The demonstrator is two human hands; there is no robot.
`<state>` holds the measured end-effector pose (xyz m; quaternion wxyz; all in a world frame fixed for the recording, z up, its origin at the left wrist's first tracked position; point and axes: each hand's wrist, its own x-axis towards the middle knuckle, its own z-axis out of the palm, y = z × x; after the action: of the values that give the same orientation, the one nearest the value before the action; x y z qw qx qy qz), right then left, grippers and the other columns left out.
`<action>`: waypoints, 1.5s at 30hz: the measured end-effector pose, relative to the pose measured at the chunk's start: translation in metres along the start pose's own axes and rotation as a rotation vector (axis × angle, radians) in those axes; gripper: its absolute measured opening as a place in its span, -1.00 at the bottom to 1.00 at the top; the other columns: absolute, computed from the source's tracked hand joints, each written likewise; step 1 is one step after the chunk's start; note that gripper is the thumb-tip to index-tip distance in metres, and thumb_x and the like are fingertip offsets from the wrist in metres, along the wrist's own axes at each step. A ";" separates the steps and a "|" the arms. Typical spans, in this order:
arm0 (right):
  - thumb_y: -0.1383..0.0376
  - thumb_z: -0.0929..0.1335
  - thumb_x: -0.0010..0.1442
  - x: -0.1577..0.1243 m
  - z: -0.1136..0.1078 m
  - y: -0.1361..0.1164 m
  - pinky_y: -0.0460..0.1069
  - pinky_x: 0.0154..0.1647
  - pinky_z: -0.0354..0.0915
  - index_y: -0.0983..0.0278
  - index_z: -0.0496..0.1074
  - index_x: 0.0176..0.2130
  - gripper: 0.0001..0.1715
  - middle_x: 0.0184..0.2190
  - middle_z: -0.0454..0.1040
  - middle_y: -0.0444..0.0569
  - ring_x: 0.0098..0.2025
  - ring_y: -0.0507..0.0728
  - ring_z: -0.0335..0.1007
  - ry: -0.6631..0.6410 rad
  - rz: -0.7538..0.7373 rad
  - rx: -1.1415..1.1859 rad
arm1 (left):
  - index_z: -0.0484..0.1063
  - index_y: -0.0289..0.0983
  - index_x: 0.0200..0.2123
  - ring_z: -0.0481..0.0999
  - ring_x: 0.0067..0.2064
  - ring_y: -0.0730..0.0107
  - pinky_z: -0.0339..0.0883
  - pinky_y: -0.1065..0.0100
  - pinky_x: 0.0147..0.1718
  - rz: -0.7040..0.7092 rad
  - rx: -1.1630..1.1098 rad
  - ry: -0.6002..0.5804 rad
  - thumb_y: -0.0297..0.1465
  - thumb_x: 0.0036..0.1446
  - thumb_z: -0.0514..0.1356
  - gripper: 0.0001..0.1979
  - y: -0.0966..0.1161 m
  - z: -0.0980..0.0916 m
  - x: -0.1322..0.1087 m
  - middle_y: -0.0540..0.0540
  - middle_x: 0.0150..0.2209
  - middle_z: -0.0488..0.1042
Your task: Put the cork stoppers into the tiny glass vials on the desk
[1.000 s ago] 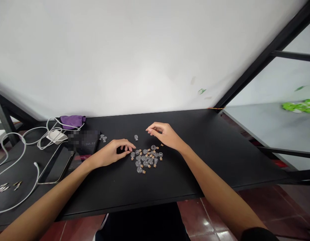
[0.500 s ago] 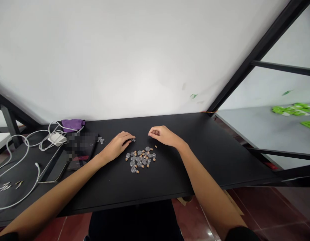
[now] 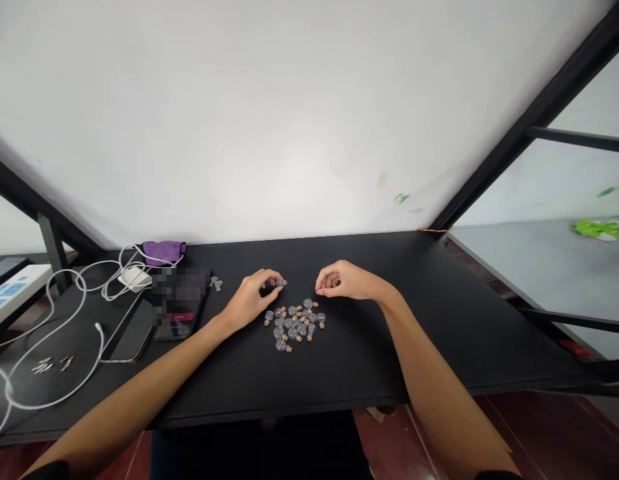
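Note:
My left hand (image 3: 252, 297) is closed in a pinch around a small clear glass bottle (image 3: 282, 283), whose open mouth points right. To its right, my right hand (image 3: 342, 280) has its thumb and fingers pressed together just above the table; whatever they hold, if anything, is hidden. In front of both hands lies a loose pile of tiny glass bottles (image 3: 292, 328) with cork stoppers, several of them round-bellied. A few more clear bottles (image 3: 217, 284) lie behind my left wrist, beside the dark tablet, with no corks visible on them.
Left of my arm are a phone (image 3: 127, 330), a dark tablet (image 3: 189, 300), tangled white cables (image 3: 84, 303) and a purple cloth pouch (image 3: 163, 251). Small metal pieces (image 3: 43, 365) lie near the left edge. A white wall (image 3: 289, 120) rises behind the black table (image 3: 379, 353).
My left hand has lifted the glass bottle and turned it. My right hand has come down to where a loose cork lay, and that cork is now out of sight. The view has shifted left.

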<state>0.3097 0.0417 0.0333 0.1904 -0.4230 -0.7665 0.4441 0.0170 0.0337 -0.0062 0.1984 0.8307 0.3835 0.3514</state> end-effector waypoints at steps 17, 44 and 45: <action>0.11 0.57 0.09 0.031 0.050 -0.015 0.05 -0.17 0.42 0.31 0.58 -0.25 -0.65 -0.35 0.62 0.00 -0.28 0.14 0.56 0.127 -0.127 0.444 | 0.48 -0.19 -0.08 0.50 -0.17 0.36 0.38 0.32 -0.11 0.116 -0.088 -0.019 -0.41 0.34 0.24 -0.89 0.001 -0.003 -0.007 -0.04 -0.22 0.51; -0.03 0.51 0.18 0.035 0.053 -0.007 0.07 -0.12 0.40 0.29 0.52 -0.18 -0.55 -0.38 0.61 -0.04 -0.29 0.12 0.54 -0.044 -0.075 0.453 | 0.50 -0.24 -0.12 0.52 -0.08 0.27 0.42 0.23 -0.03 0.215 -0.159 -0.072 -0.38 0.42 0.15 -0.87 0.001 -0.004 -0.004 -0.15 -0.15 0.57; -0.03 0.51 0.18 0.035 0.054 -0.007 0.07 -0.12 0.40 0.29 0.52 -0.18 -0.54 -0.38 0.61 -0.04 -0.29 0.12 0.54 -0.038 -0.073 0.457 | 0.50 -0.24 -0.12 0.52 -0.07 0.27 0.43 0.23 -0.04 0.210 -0.169 -0.077 -0.39 0.43 0.14 -0.87 0.001 -0.004 -0.004 -0.15 -0.14 0.57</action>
<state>0.2507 0.0411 0.0073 0.2824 -0.3325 -0.6644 0.6069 0.0129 0.0305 -0.0051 0.2442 0.8594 0.2557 0.3692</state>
